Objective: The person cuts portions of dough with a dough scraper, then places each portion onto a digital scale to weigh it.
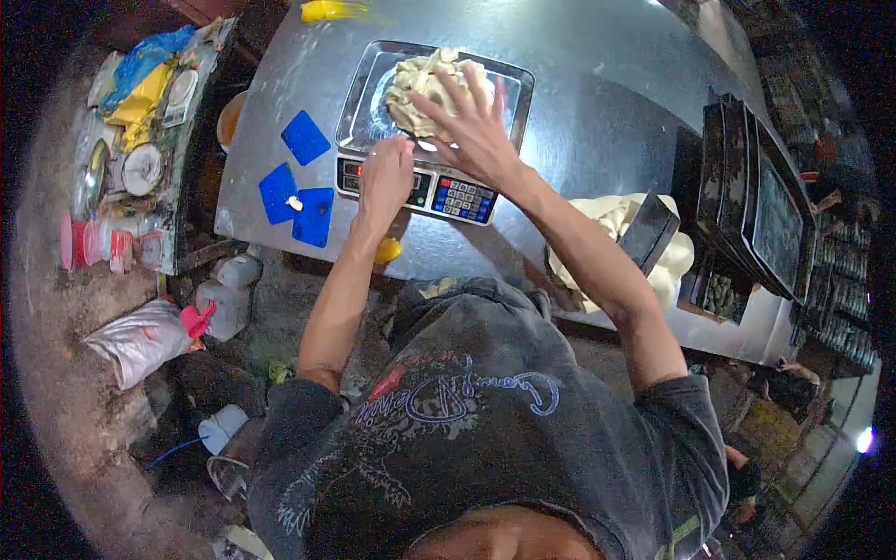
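A pale lump of dough [411, 93] lies in the metal pan [359, 119] of a digital scale [457, 198] on the steel table. My right hand [471, 126] rests over the dough's right side, fingers spread. In front of the pan, over the left part of the scale's display panel, my left hand [387, 173] is closed, and whatever its fingers may hold is hidden. Left of the scale lie blue plastic scrapers [306, 138], with a small scrap of dough [295, 203] on them. A bigger mass of dough [672, 252] sits right of my right forearm, a dark flat-bladed tool [651, 231] against it.
Dark metal trays [775, 205] lean at the table's right end. Something yellow [388, 249] lies at the front edge, and another yellow item [331, 10] at the far edge. On the left, a side table [173, 201] carries bags, a dial scale [143, 170] and jars. A white sack [145, 341] is on the floor.
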`<state>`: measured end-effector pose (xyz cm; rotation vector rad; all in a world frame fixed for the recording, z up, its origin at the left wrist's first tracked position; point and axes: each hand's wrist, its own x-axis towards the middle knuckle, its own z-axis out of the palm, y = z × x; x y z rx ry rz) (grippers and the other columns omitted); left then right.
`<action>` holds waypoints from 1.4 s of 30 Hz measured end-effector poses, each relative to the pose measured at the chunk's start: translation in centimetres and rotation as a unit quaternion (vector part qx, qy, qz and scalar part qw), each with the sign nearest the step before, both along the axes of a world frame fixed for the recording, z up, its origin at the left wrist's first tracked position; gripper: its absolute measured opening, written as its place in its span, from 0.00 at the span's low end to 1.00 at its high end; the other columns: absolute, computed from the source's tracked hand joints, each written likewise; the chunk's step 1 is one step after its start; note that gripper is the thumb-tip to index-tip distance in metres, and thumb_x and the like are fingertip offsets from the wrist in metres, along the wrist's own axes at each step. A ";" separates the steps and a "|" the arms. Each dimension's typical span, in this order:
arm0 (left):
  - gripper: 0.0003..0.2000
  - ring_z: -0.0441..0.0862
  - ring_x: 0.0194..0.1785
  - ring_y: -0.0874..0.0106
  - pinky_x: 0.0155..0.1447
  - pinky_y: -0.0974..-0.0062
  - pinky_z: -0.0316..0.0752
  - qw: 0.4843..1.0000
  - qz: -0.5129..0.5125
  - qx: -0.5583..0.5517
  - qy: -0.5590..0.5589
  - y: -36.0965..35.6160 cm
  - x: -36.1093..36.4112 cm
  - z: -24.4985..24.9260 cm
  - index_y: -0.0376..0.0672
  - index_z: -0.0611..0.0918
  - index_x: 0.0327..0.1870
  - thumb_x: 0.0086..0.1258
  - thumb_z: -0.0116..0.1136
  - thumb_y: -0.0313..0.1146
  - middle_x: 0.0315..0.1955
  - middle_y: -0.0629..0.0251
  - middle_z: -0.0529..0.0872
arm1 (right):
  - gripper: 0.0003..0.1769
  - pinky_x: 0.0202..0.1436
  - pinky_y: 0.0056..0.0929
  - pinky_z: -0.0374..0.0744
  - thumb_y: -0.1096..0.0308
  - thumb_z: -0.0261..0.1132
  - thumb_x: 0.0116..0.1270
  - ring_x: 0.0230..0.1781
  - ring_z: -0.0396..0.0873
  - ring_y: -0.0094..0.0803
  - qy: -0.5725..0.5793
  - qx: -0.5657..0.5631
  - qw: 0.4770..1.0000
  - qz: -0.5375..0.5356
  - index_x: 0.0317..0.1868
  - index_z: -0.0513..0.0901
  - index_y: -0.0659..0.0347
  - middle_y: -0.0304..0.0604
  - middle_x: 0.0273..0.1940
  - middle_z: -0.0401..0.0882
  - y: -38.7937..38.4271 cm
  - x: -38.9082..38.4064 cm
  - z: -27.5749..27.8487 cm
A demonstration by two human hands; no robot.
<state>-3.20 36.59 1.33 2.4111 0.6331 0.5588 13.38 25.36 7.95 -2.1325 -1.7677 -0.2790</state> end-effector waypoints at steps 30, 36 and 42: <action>0.29 0.81 0.63 0.67 0.67 0.64 0.78 0.563 -0.020 -0.816 -0.133 -16.7 -0.4 6.6 0.47 0.71 0.70 0.81 0.44 0.59 0.61 0.64 0.81 | 0.25 0.47 0.28 0.79 0.48 0.60 0.79 0.41 0.80 0.24 0.647 0.114 0.736 -0.161 0.56 0.84 0.63 0.40 0.42 0.86 -16.4 -7.6 5.9; 0.35 0.84 0.56 0.60 0.59 0.61 0.83 0.475 -0.110 -0.850 -0.199 -21.5 -1.5 6.5 0.41 0.72 0.69 0.79 0.39 0.65 0.57 0.56 0.83 | 0.34 0.64 0.35 0.73 0.41 0.47 0.83 0.57 0.75 0.30 0.776 -0.005 0.630 -0.017 0.66 0.77 0.64 0.40 0.55 0.81 -23.2 -6.5 6.7; 0.31 0.83 0.59 0.64 0.63 0.64 0.79 0.763 0.163 -0.580 -0.235 -27.9 0.9 8.7 0.36 0.76 0.66 0.74 0.62 0.54 0.56 0.55 0.84 | 0.44 0.79 0.47 0.56 0.39 0.52 0.79 0.79 0.54 0.44 0.807 0.151 0.549 -0.154 0.82 0.51 0.57 0.53 0.75 0.62 -30.6 -9.1 5.8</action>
